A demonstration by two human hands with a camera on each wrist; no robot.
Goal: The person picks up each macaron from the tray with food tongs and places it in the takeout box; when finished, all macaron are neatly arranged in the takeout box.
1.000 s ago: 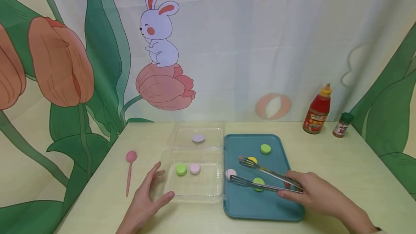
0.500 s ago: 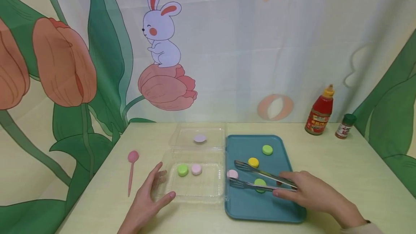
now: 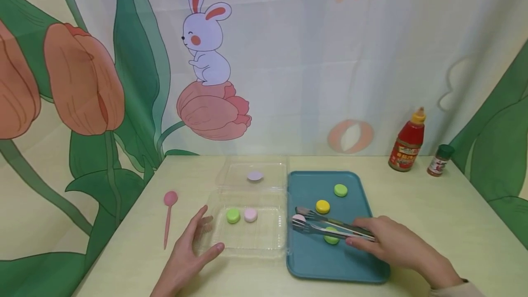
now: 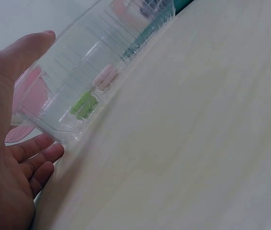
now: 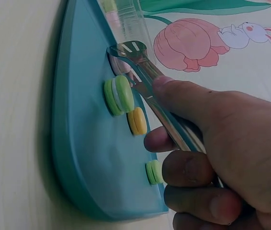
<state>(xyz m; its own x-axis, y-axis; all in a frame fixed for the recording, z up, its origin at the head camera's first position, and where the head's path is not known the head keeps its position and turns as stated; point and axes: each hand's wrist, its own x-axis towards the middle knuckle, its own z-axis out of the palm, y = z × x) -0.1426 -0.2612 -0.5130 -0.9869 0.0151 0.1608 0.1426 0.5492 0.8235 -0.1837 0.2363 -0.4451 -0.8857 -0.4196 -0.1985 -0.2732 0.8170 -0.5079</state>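
My right hand (image 3: 396,244) grips metal tongs (image 3: 319,229) over the blue tray (image 3: 342,267). The tong tips lie around a pink macaron (image 3: 299,218) at the tray's left edge; whether they pinch it firmly I cannot tell. A green macaron (image 5: 119,95) sits under the tong arms, with a yellow macaron (image 3: 322,206) and another green one behind. At the left side of a clear plastic box (image 3: 251,241), my left hand (image 3: 185,253) rests with fingers and thumb spread around its corner. Inside the box are a green macaron (image 3: 233,216) and a pink macaron (image 3: 250,215).
The box's hinged lid (image 3: 231,175) lies folded back, with a pale round spot on it. A pink spoon (image 3: 167,217) is on the table at left. A red sauce bottle (image 3: 407,143) and a green-capped spice jar (image 3: 439,161) stand at back right.
The tongs have shifted slightly left and their arms have come closer together around the pink macaron. The yellow macaron is now uncovered. My left hand stays by the box.
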